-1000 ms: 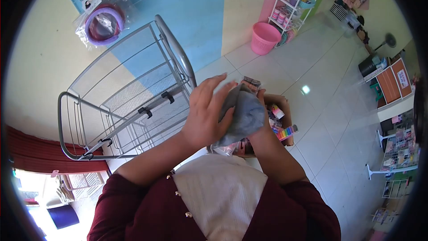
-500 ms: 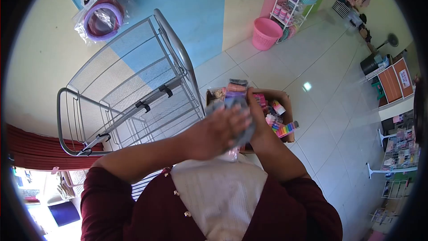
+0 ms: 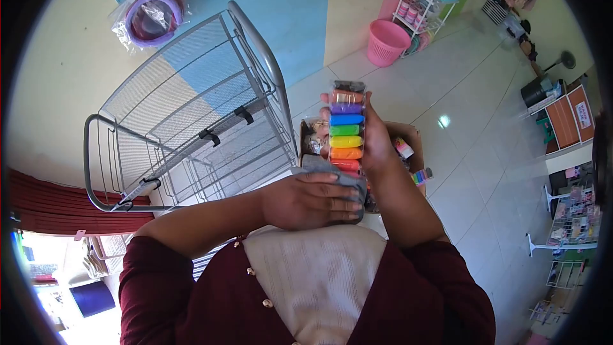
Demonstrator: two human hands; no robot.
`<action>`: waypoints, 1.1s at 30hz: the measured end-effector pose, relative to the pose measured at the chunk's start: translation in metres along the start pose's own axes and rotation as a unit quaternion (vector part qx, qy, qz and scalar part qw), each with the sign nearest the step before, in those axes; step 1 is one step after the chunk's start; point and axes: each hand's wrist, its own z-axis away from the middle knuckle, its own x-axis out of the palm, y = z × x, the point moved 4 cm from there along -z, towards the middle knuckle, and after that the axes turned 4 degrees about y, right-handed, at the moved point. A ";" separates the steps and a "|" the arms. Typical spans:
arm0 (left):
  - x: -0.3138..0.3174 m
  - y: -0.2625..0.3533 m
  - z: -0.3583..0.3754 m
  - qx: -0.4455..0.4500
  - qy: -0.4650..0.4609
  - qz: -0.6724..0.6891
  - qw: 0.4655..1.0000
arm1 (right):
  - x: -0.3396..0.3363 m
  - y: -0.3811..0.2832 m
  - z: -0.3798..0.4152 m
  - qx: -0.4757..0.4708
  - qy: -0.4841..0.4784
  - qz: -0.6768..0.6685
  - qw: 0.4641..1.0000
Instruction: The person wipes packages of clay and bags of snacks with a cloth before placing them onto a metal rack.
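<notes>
A long clear pack of coloured modelling clay (image 3: 347, 131) is upright in front of my chest, its pieces stacked from dark and purple down to red. My right hand (image 3: 375, 142) grips it, with the palm along its right side and fingertips showing on the left. At the lower end of the pack lies a grey cloth (image 3: 314, 165). My left hand (image 3: 313, 201) presses that cloth against the pack, its fingers laid across the front. Behind my hands, a cardboard box (image 3: 416, 147) holds more packs, partly hidden by my right forearm.
To the left stands a grey metal mesh rack (image 3: 191, 76). A pink basket (image 3: 387, 45) sits by a white shelf (image 3: 424, 9) at the back. Purple hoops in plastic (image 3: 153, 19) hang on the wall. Tiled floor (image 3: 456, 172) extends to the right.
My left hand and the grey cloth have slid down the pack towards my chest, uncovering the coloured pieces. My right hand has raised the pack slightly.
</notes>
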 end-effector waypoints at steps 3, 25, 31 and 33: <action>-0.005 -0.006 -0.005 0.091 0.019 -0.049 0.994 | 0.005 0.003 -0.004 0.030 0.007 0.005 0.999; -0.020 -0.004 0.030 -0.163 0.201 0.116 0.959 | 0.008 -0.031 0.000 -0.165 -0.014 0.059 0.984; -0.018 -0.037 0.063 -0.505 0.394 0.345 0.686 | 0.034 -0.029 0.003 -0.150 -0.074 0.033 0.985; -0.027 -0.044 0.046 -0.509 0.439 0.424 0.607 | 0.038 -0.025 0.003 -0.157 -0.061 0.043 0.985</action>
